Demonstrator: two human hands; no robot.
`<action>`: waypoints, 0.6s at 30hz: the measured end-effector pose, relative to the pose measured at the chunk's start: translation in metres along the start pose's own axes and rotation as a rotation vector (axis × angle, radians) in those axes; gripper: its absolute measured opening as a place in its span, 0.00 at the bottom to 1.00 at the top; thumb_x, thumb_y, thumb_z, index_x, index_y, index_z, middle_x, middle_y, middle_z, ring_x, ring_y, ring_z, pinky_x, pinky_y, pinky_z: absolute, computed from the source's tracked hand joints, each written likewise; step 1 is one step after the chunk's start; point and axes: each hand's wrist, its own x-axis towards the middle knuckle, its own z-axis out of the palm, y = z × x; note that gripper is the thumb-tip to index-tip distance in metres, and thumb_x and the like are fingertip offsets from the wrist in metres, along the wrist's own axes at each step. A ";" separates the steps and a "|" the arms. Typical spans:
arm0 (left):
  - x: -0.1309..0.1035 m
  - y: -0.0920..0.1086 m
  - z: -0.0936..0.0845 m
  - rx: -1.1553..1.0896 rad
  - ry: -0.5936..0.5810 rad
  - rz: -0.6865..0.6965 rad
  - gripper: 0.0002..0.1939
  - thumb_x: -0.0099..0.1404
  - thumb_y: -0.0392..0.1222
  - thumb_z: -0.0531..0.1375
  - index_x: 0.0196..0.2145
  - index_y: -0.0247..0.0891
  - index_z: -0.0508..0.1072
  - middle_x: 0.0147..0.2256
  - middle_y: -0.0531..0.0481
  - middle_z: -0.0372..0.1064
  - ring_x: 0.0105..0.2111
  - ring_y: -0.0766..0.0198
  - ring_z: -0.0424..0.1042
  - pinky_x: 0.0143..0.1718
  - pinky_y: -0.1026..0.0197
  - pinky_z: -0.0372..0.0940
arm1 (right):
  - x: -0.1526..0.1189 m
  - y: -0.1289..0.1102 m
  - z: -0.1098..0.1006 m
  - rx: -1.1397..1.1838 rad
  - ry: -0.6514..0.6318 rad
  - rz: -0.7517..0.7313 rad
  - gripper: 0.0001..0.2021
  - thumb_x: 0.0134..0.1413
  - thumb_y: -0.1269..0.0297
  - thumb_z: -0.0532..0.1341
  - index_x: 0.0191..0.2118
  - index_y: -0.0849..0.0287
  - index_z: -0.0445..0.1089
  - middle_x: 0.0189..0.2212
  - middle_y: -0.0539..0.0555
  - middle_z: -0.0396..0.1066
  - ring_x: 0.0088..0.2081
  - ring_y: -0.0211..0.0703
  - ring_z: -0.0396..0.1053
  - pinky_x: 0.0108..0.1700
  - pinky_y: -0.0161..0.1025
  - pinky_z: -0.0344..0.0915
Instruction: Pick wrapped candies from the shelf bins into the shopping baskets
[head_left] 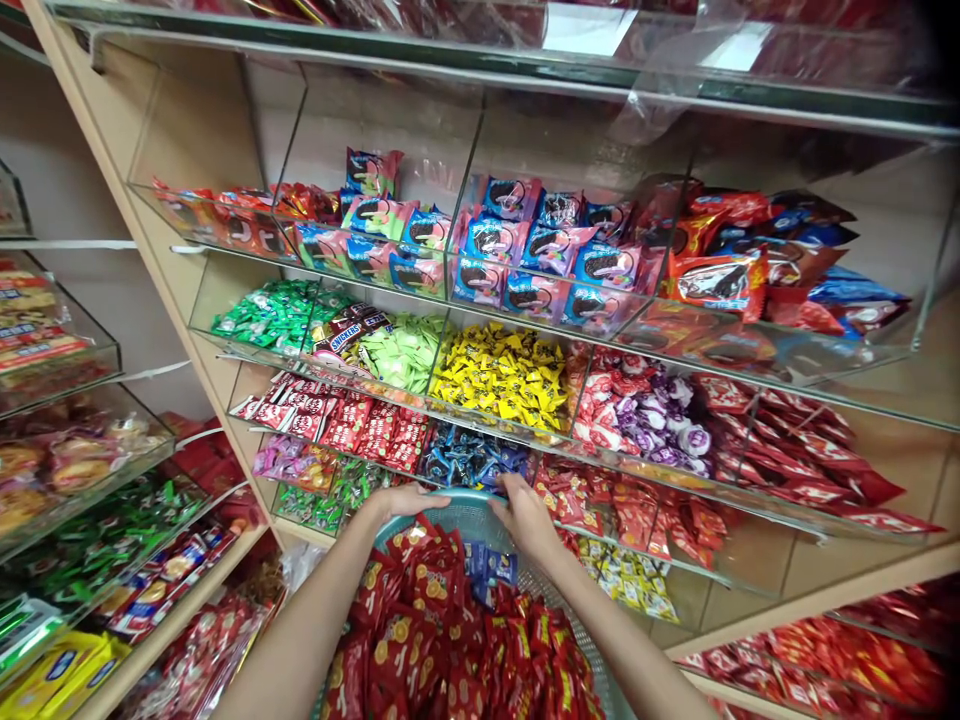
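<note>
A teal plastic basket [471,497] is in front of me, full of red candy packets [420,620] with some blue packets [489,568] near its far end. My left hand [409,502] is closed on the far rim at the left, fingers lying along it. At the right of the same rim, my right hand [527,515] grips with the thumb over the edge; its fingertips are close to the shelf front. Just beyond both hands is a bin of dark blue wrapped candies [469,455]. The basket's near side is cut off by the frame's bottom.
Glass-fronted shelves [525,455] rise ahead, holding yellow candies [502,380], green candies [270,315], purple candies [667,420] and cookie packs [547,245]. A wooden upright [150,260] separates another snack shelf on the left. Glass edges jut out near my hands.
</note>
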 end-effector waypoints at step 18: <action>0.007 -0.008 0.004 -0.006 -0.003 0.043 0.38 0.38 0.72 0.54 0.30 0.32 0.73 0.39 0.42 0.70 0.41 0.53 0.67 0.40 0.63 0.60 | 0.063 0.008 0.022 0.158 0.131 0.035 0.13 0.56 0.65 0.49 0.38 0.60 0.69 0.37 0.57 0.70 0.38 0.41 0.68 0.39 0.33 0.60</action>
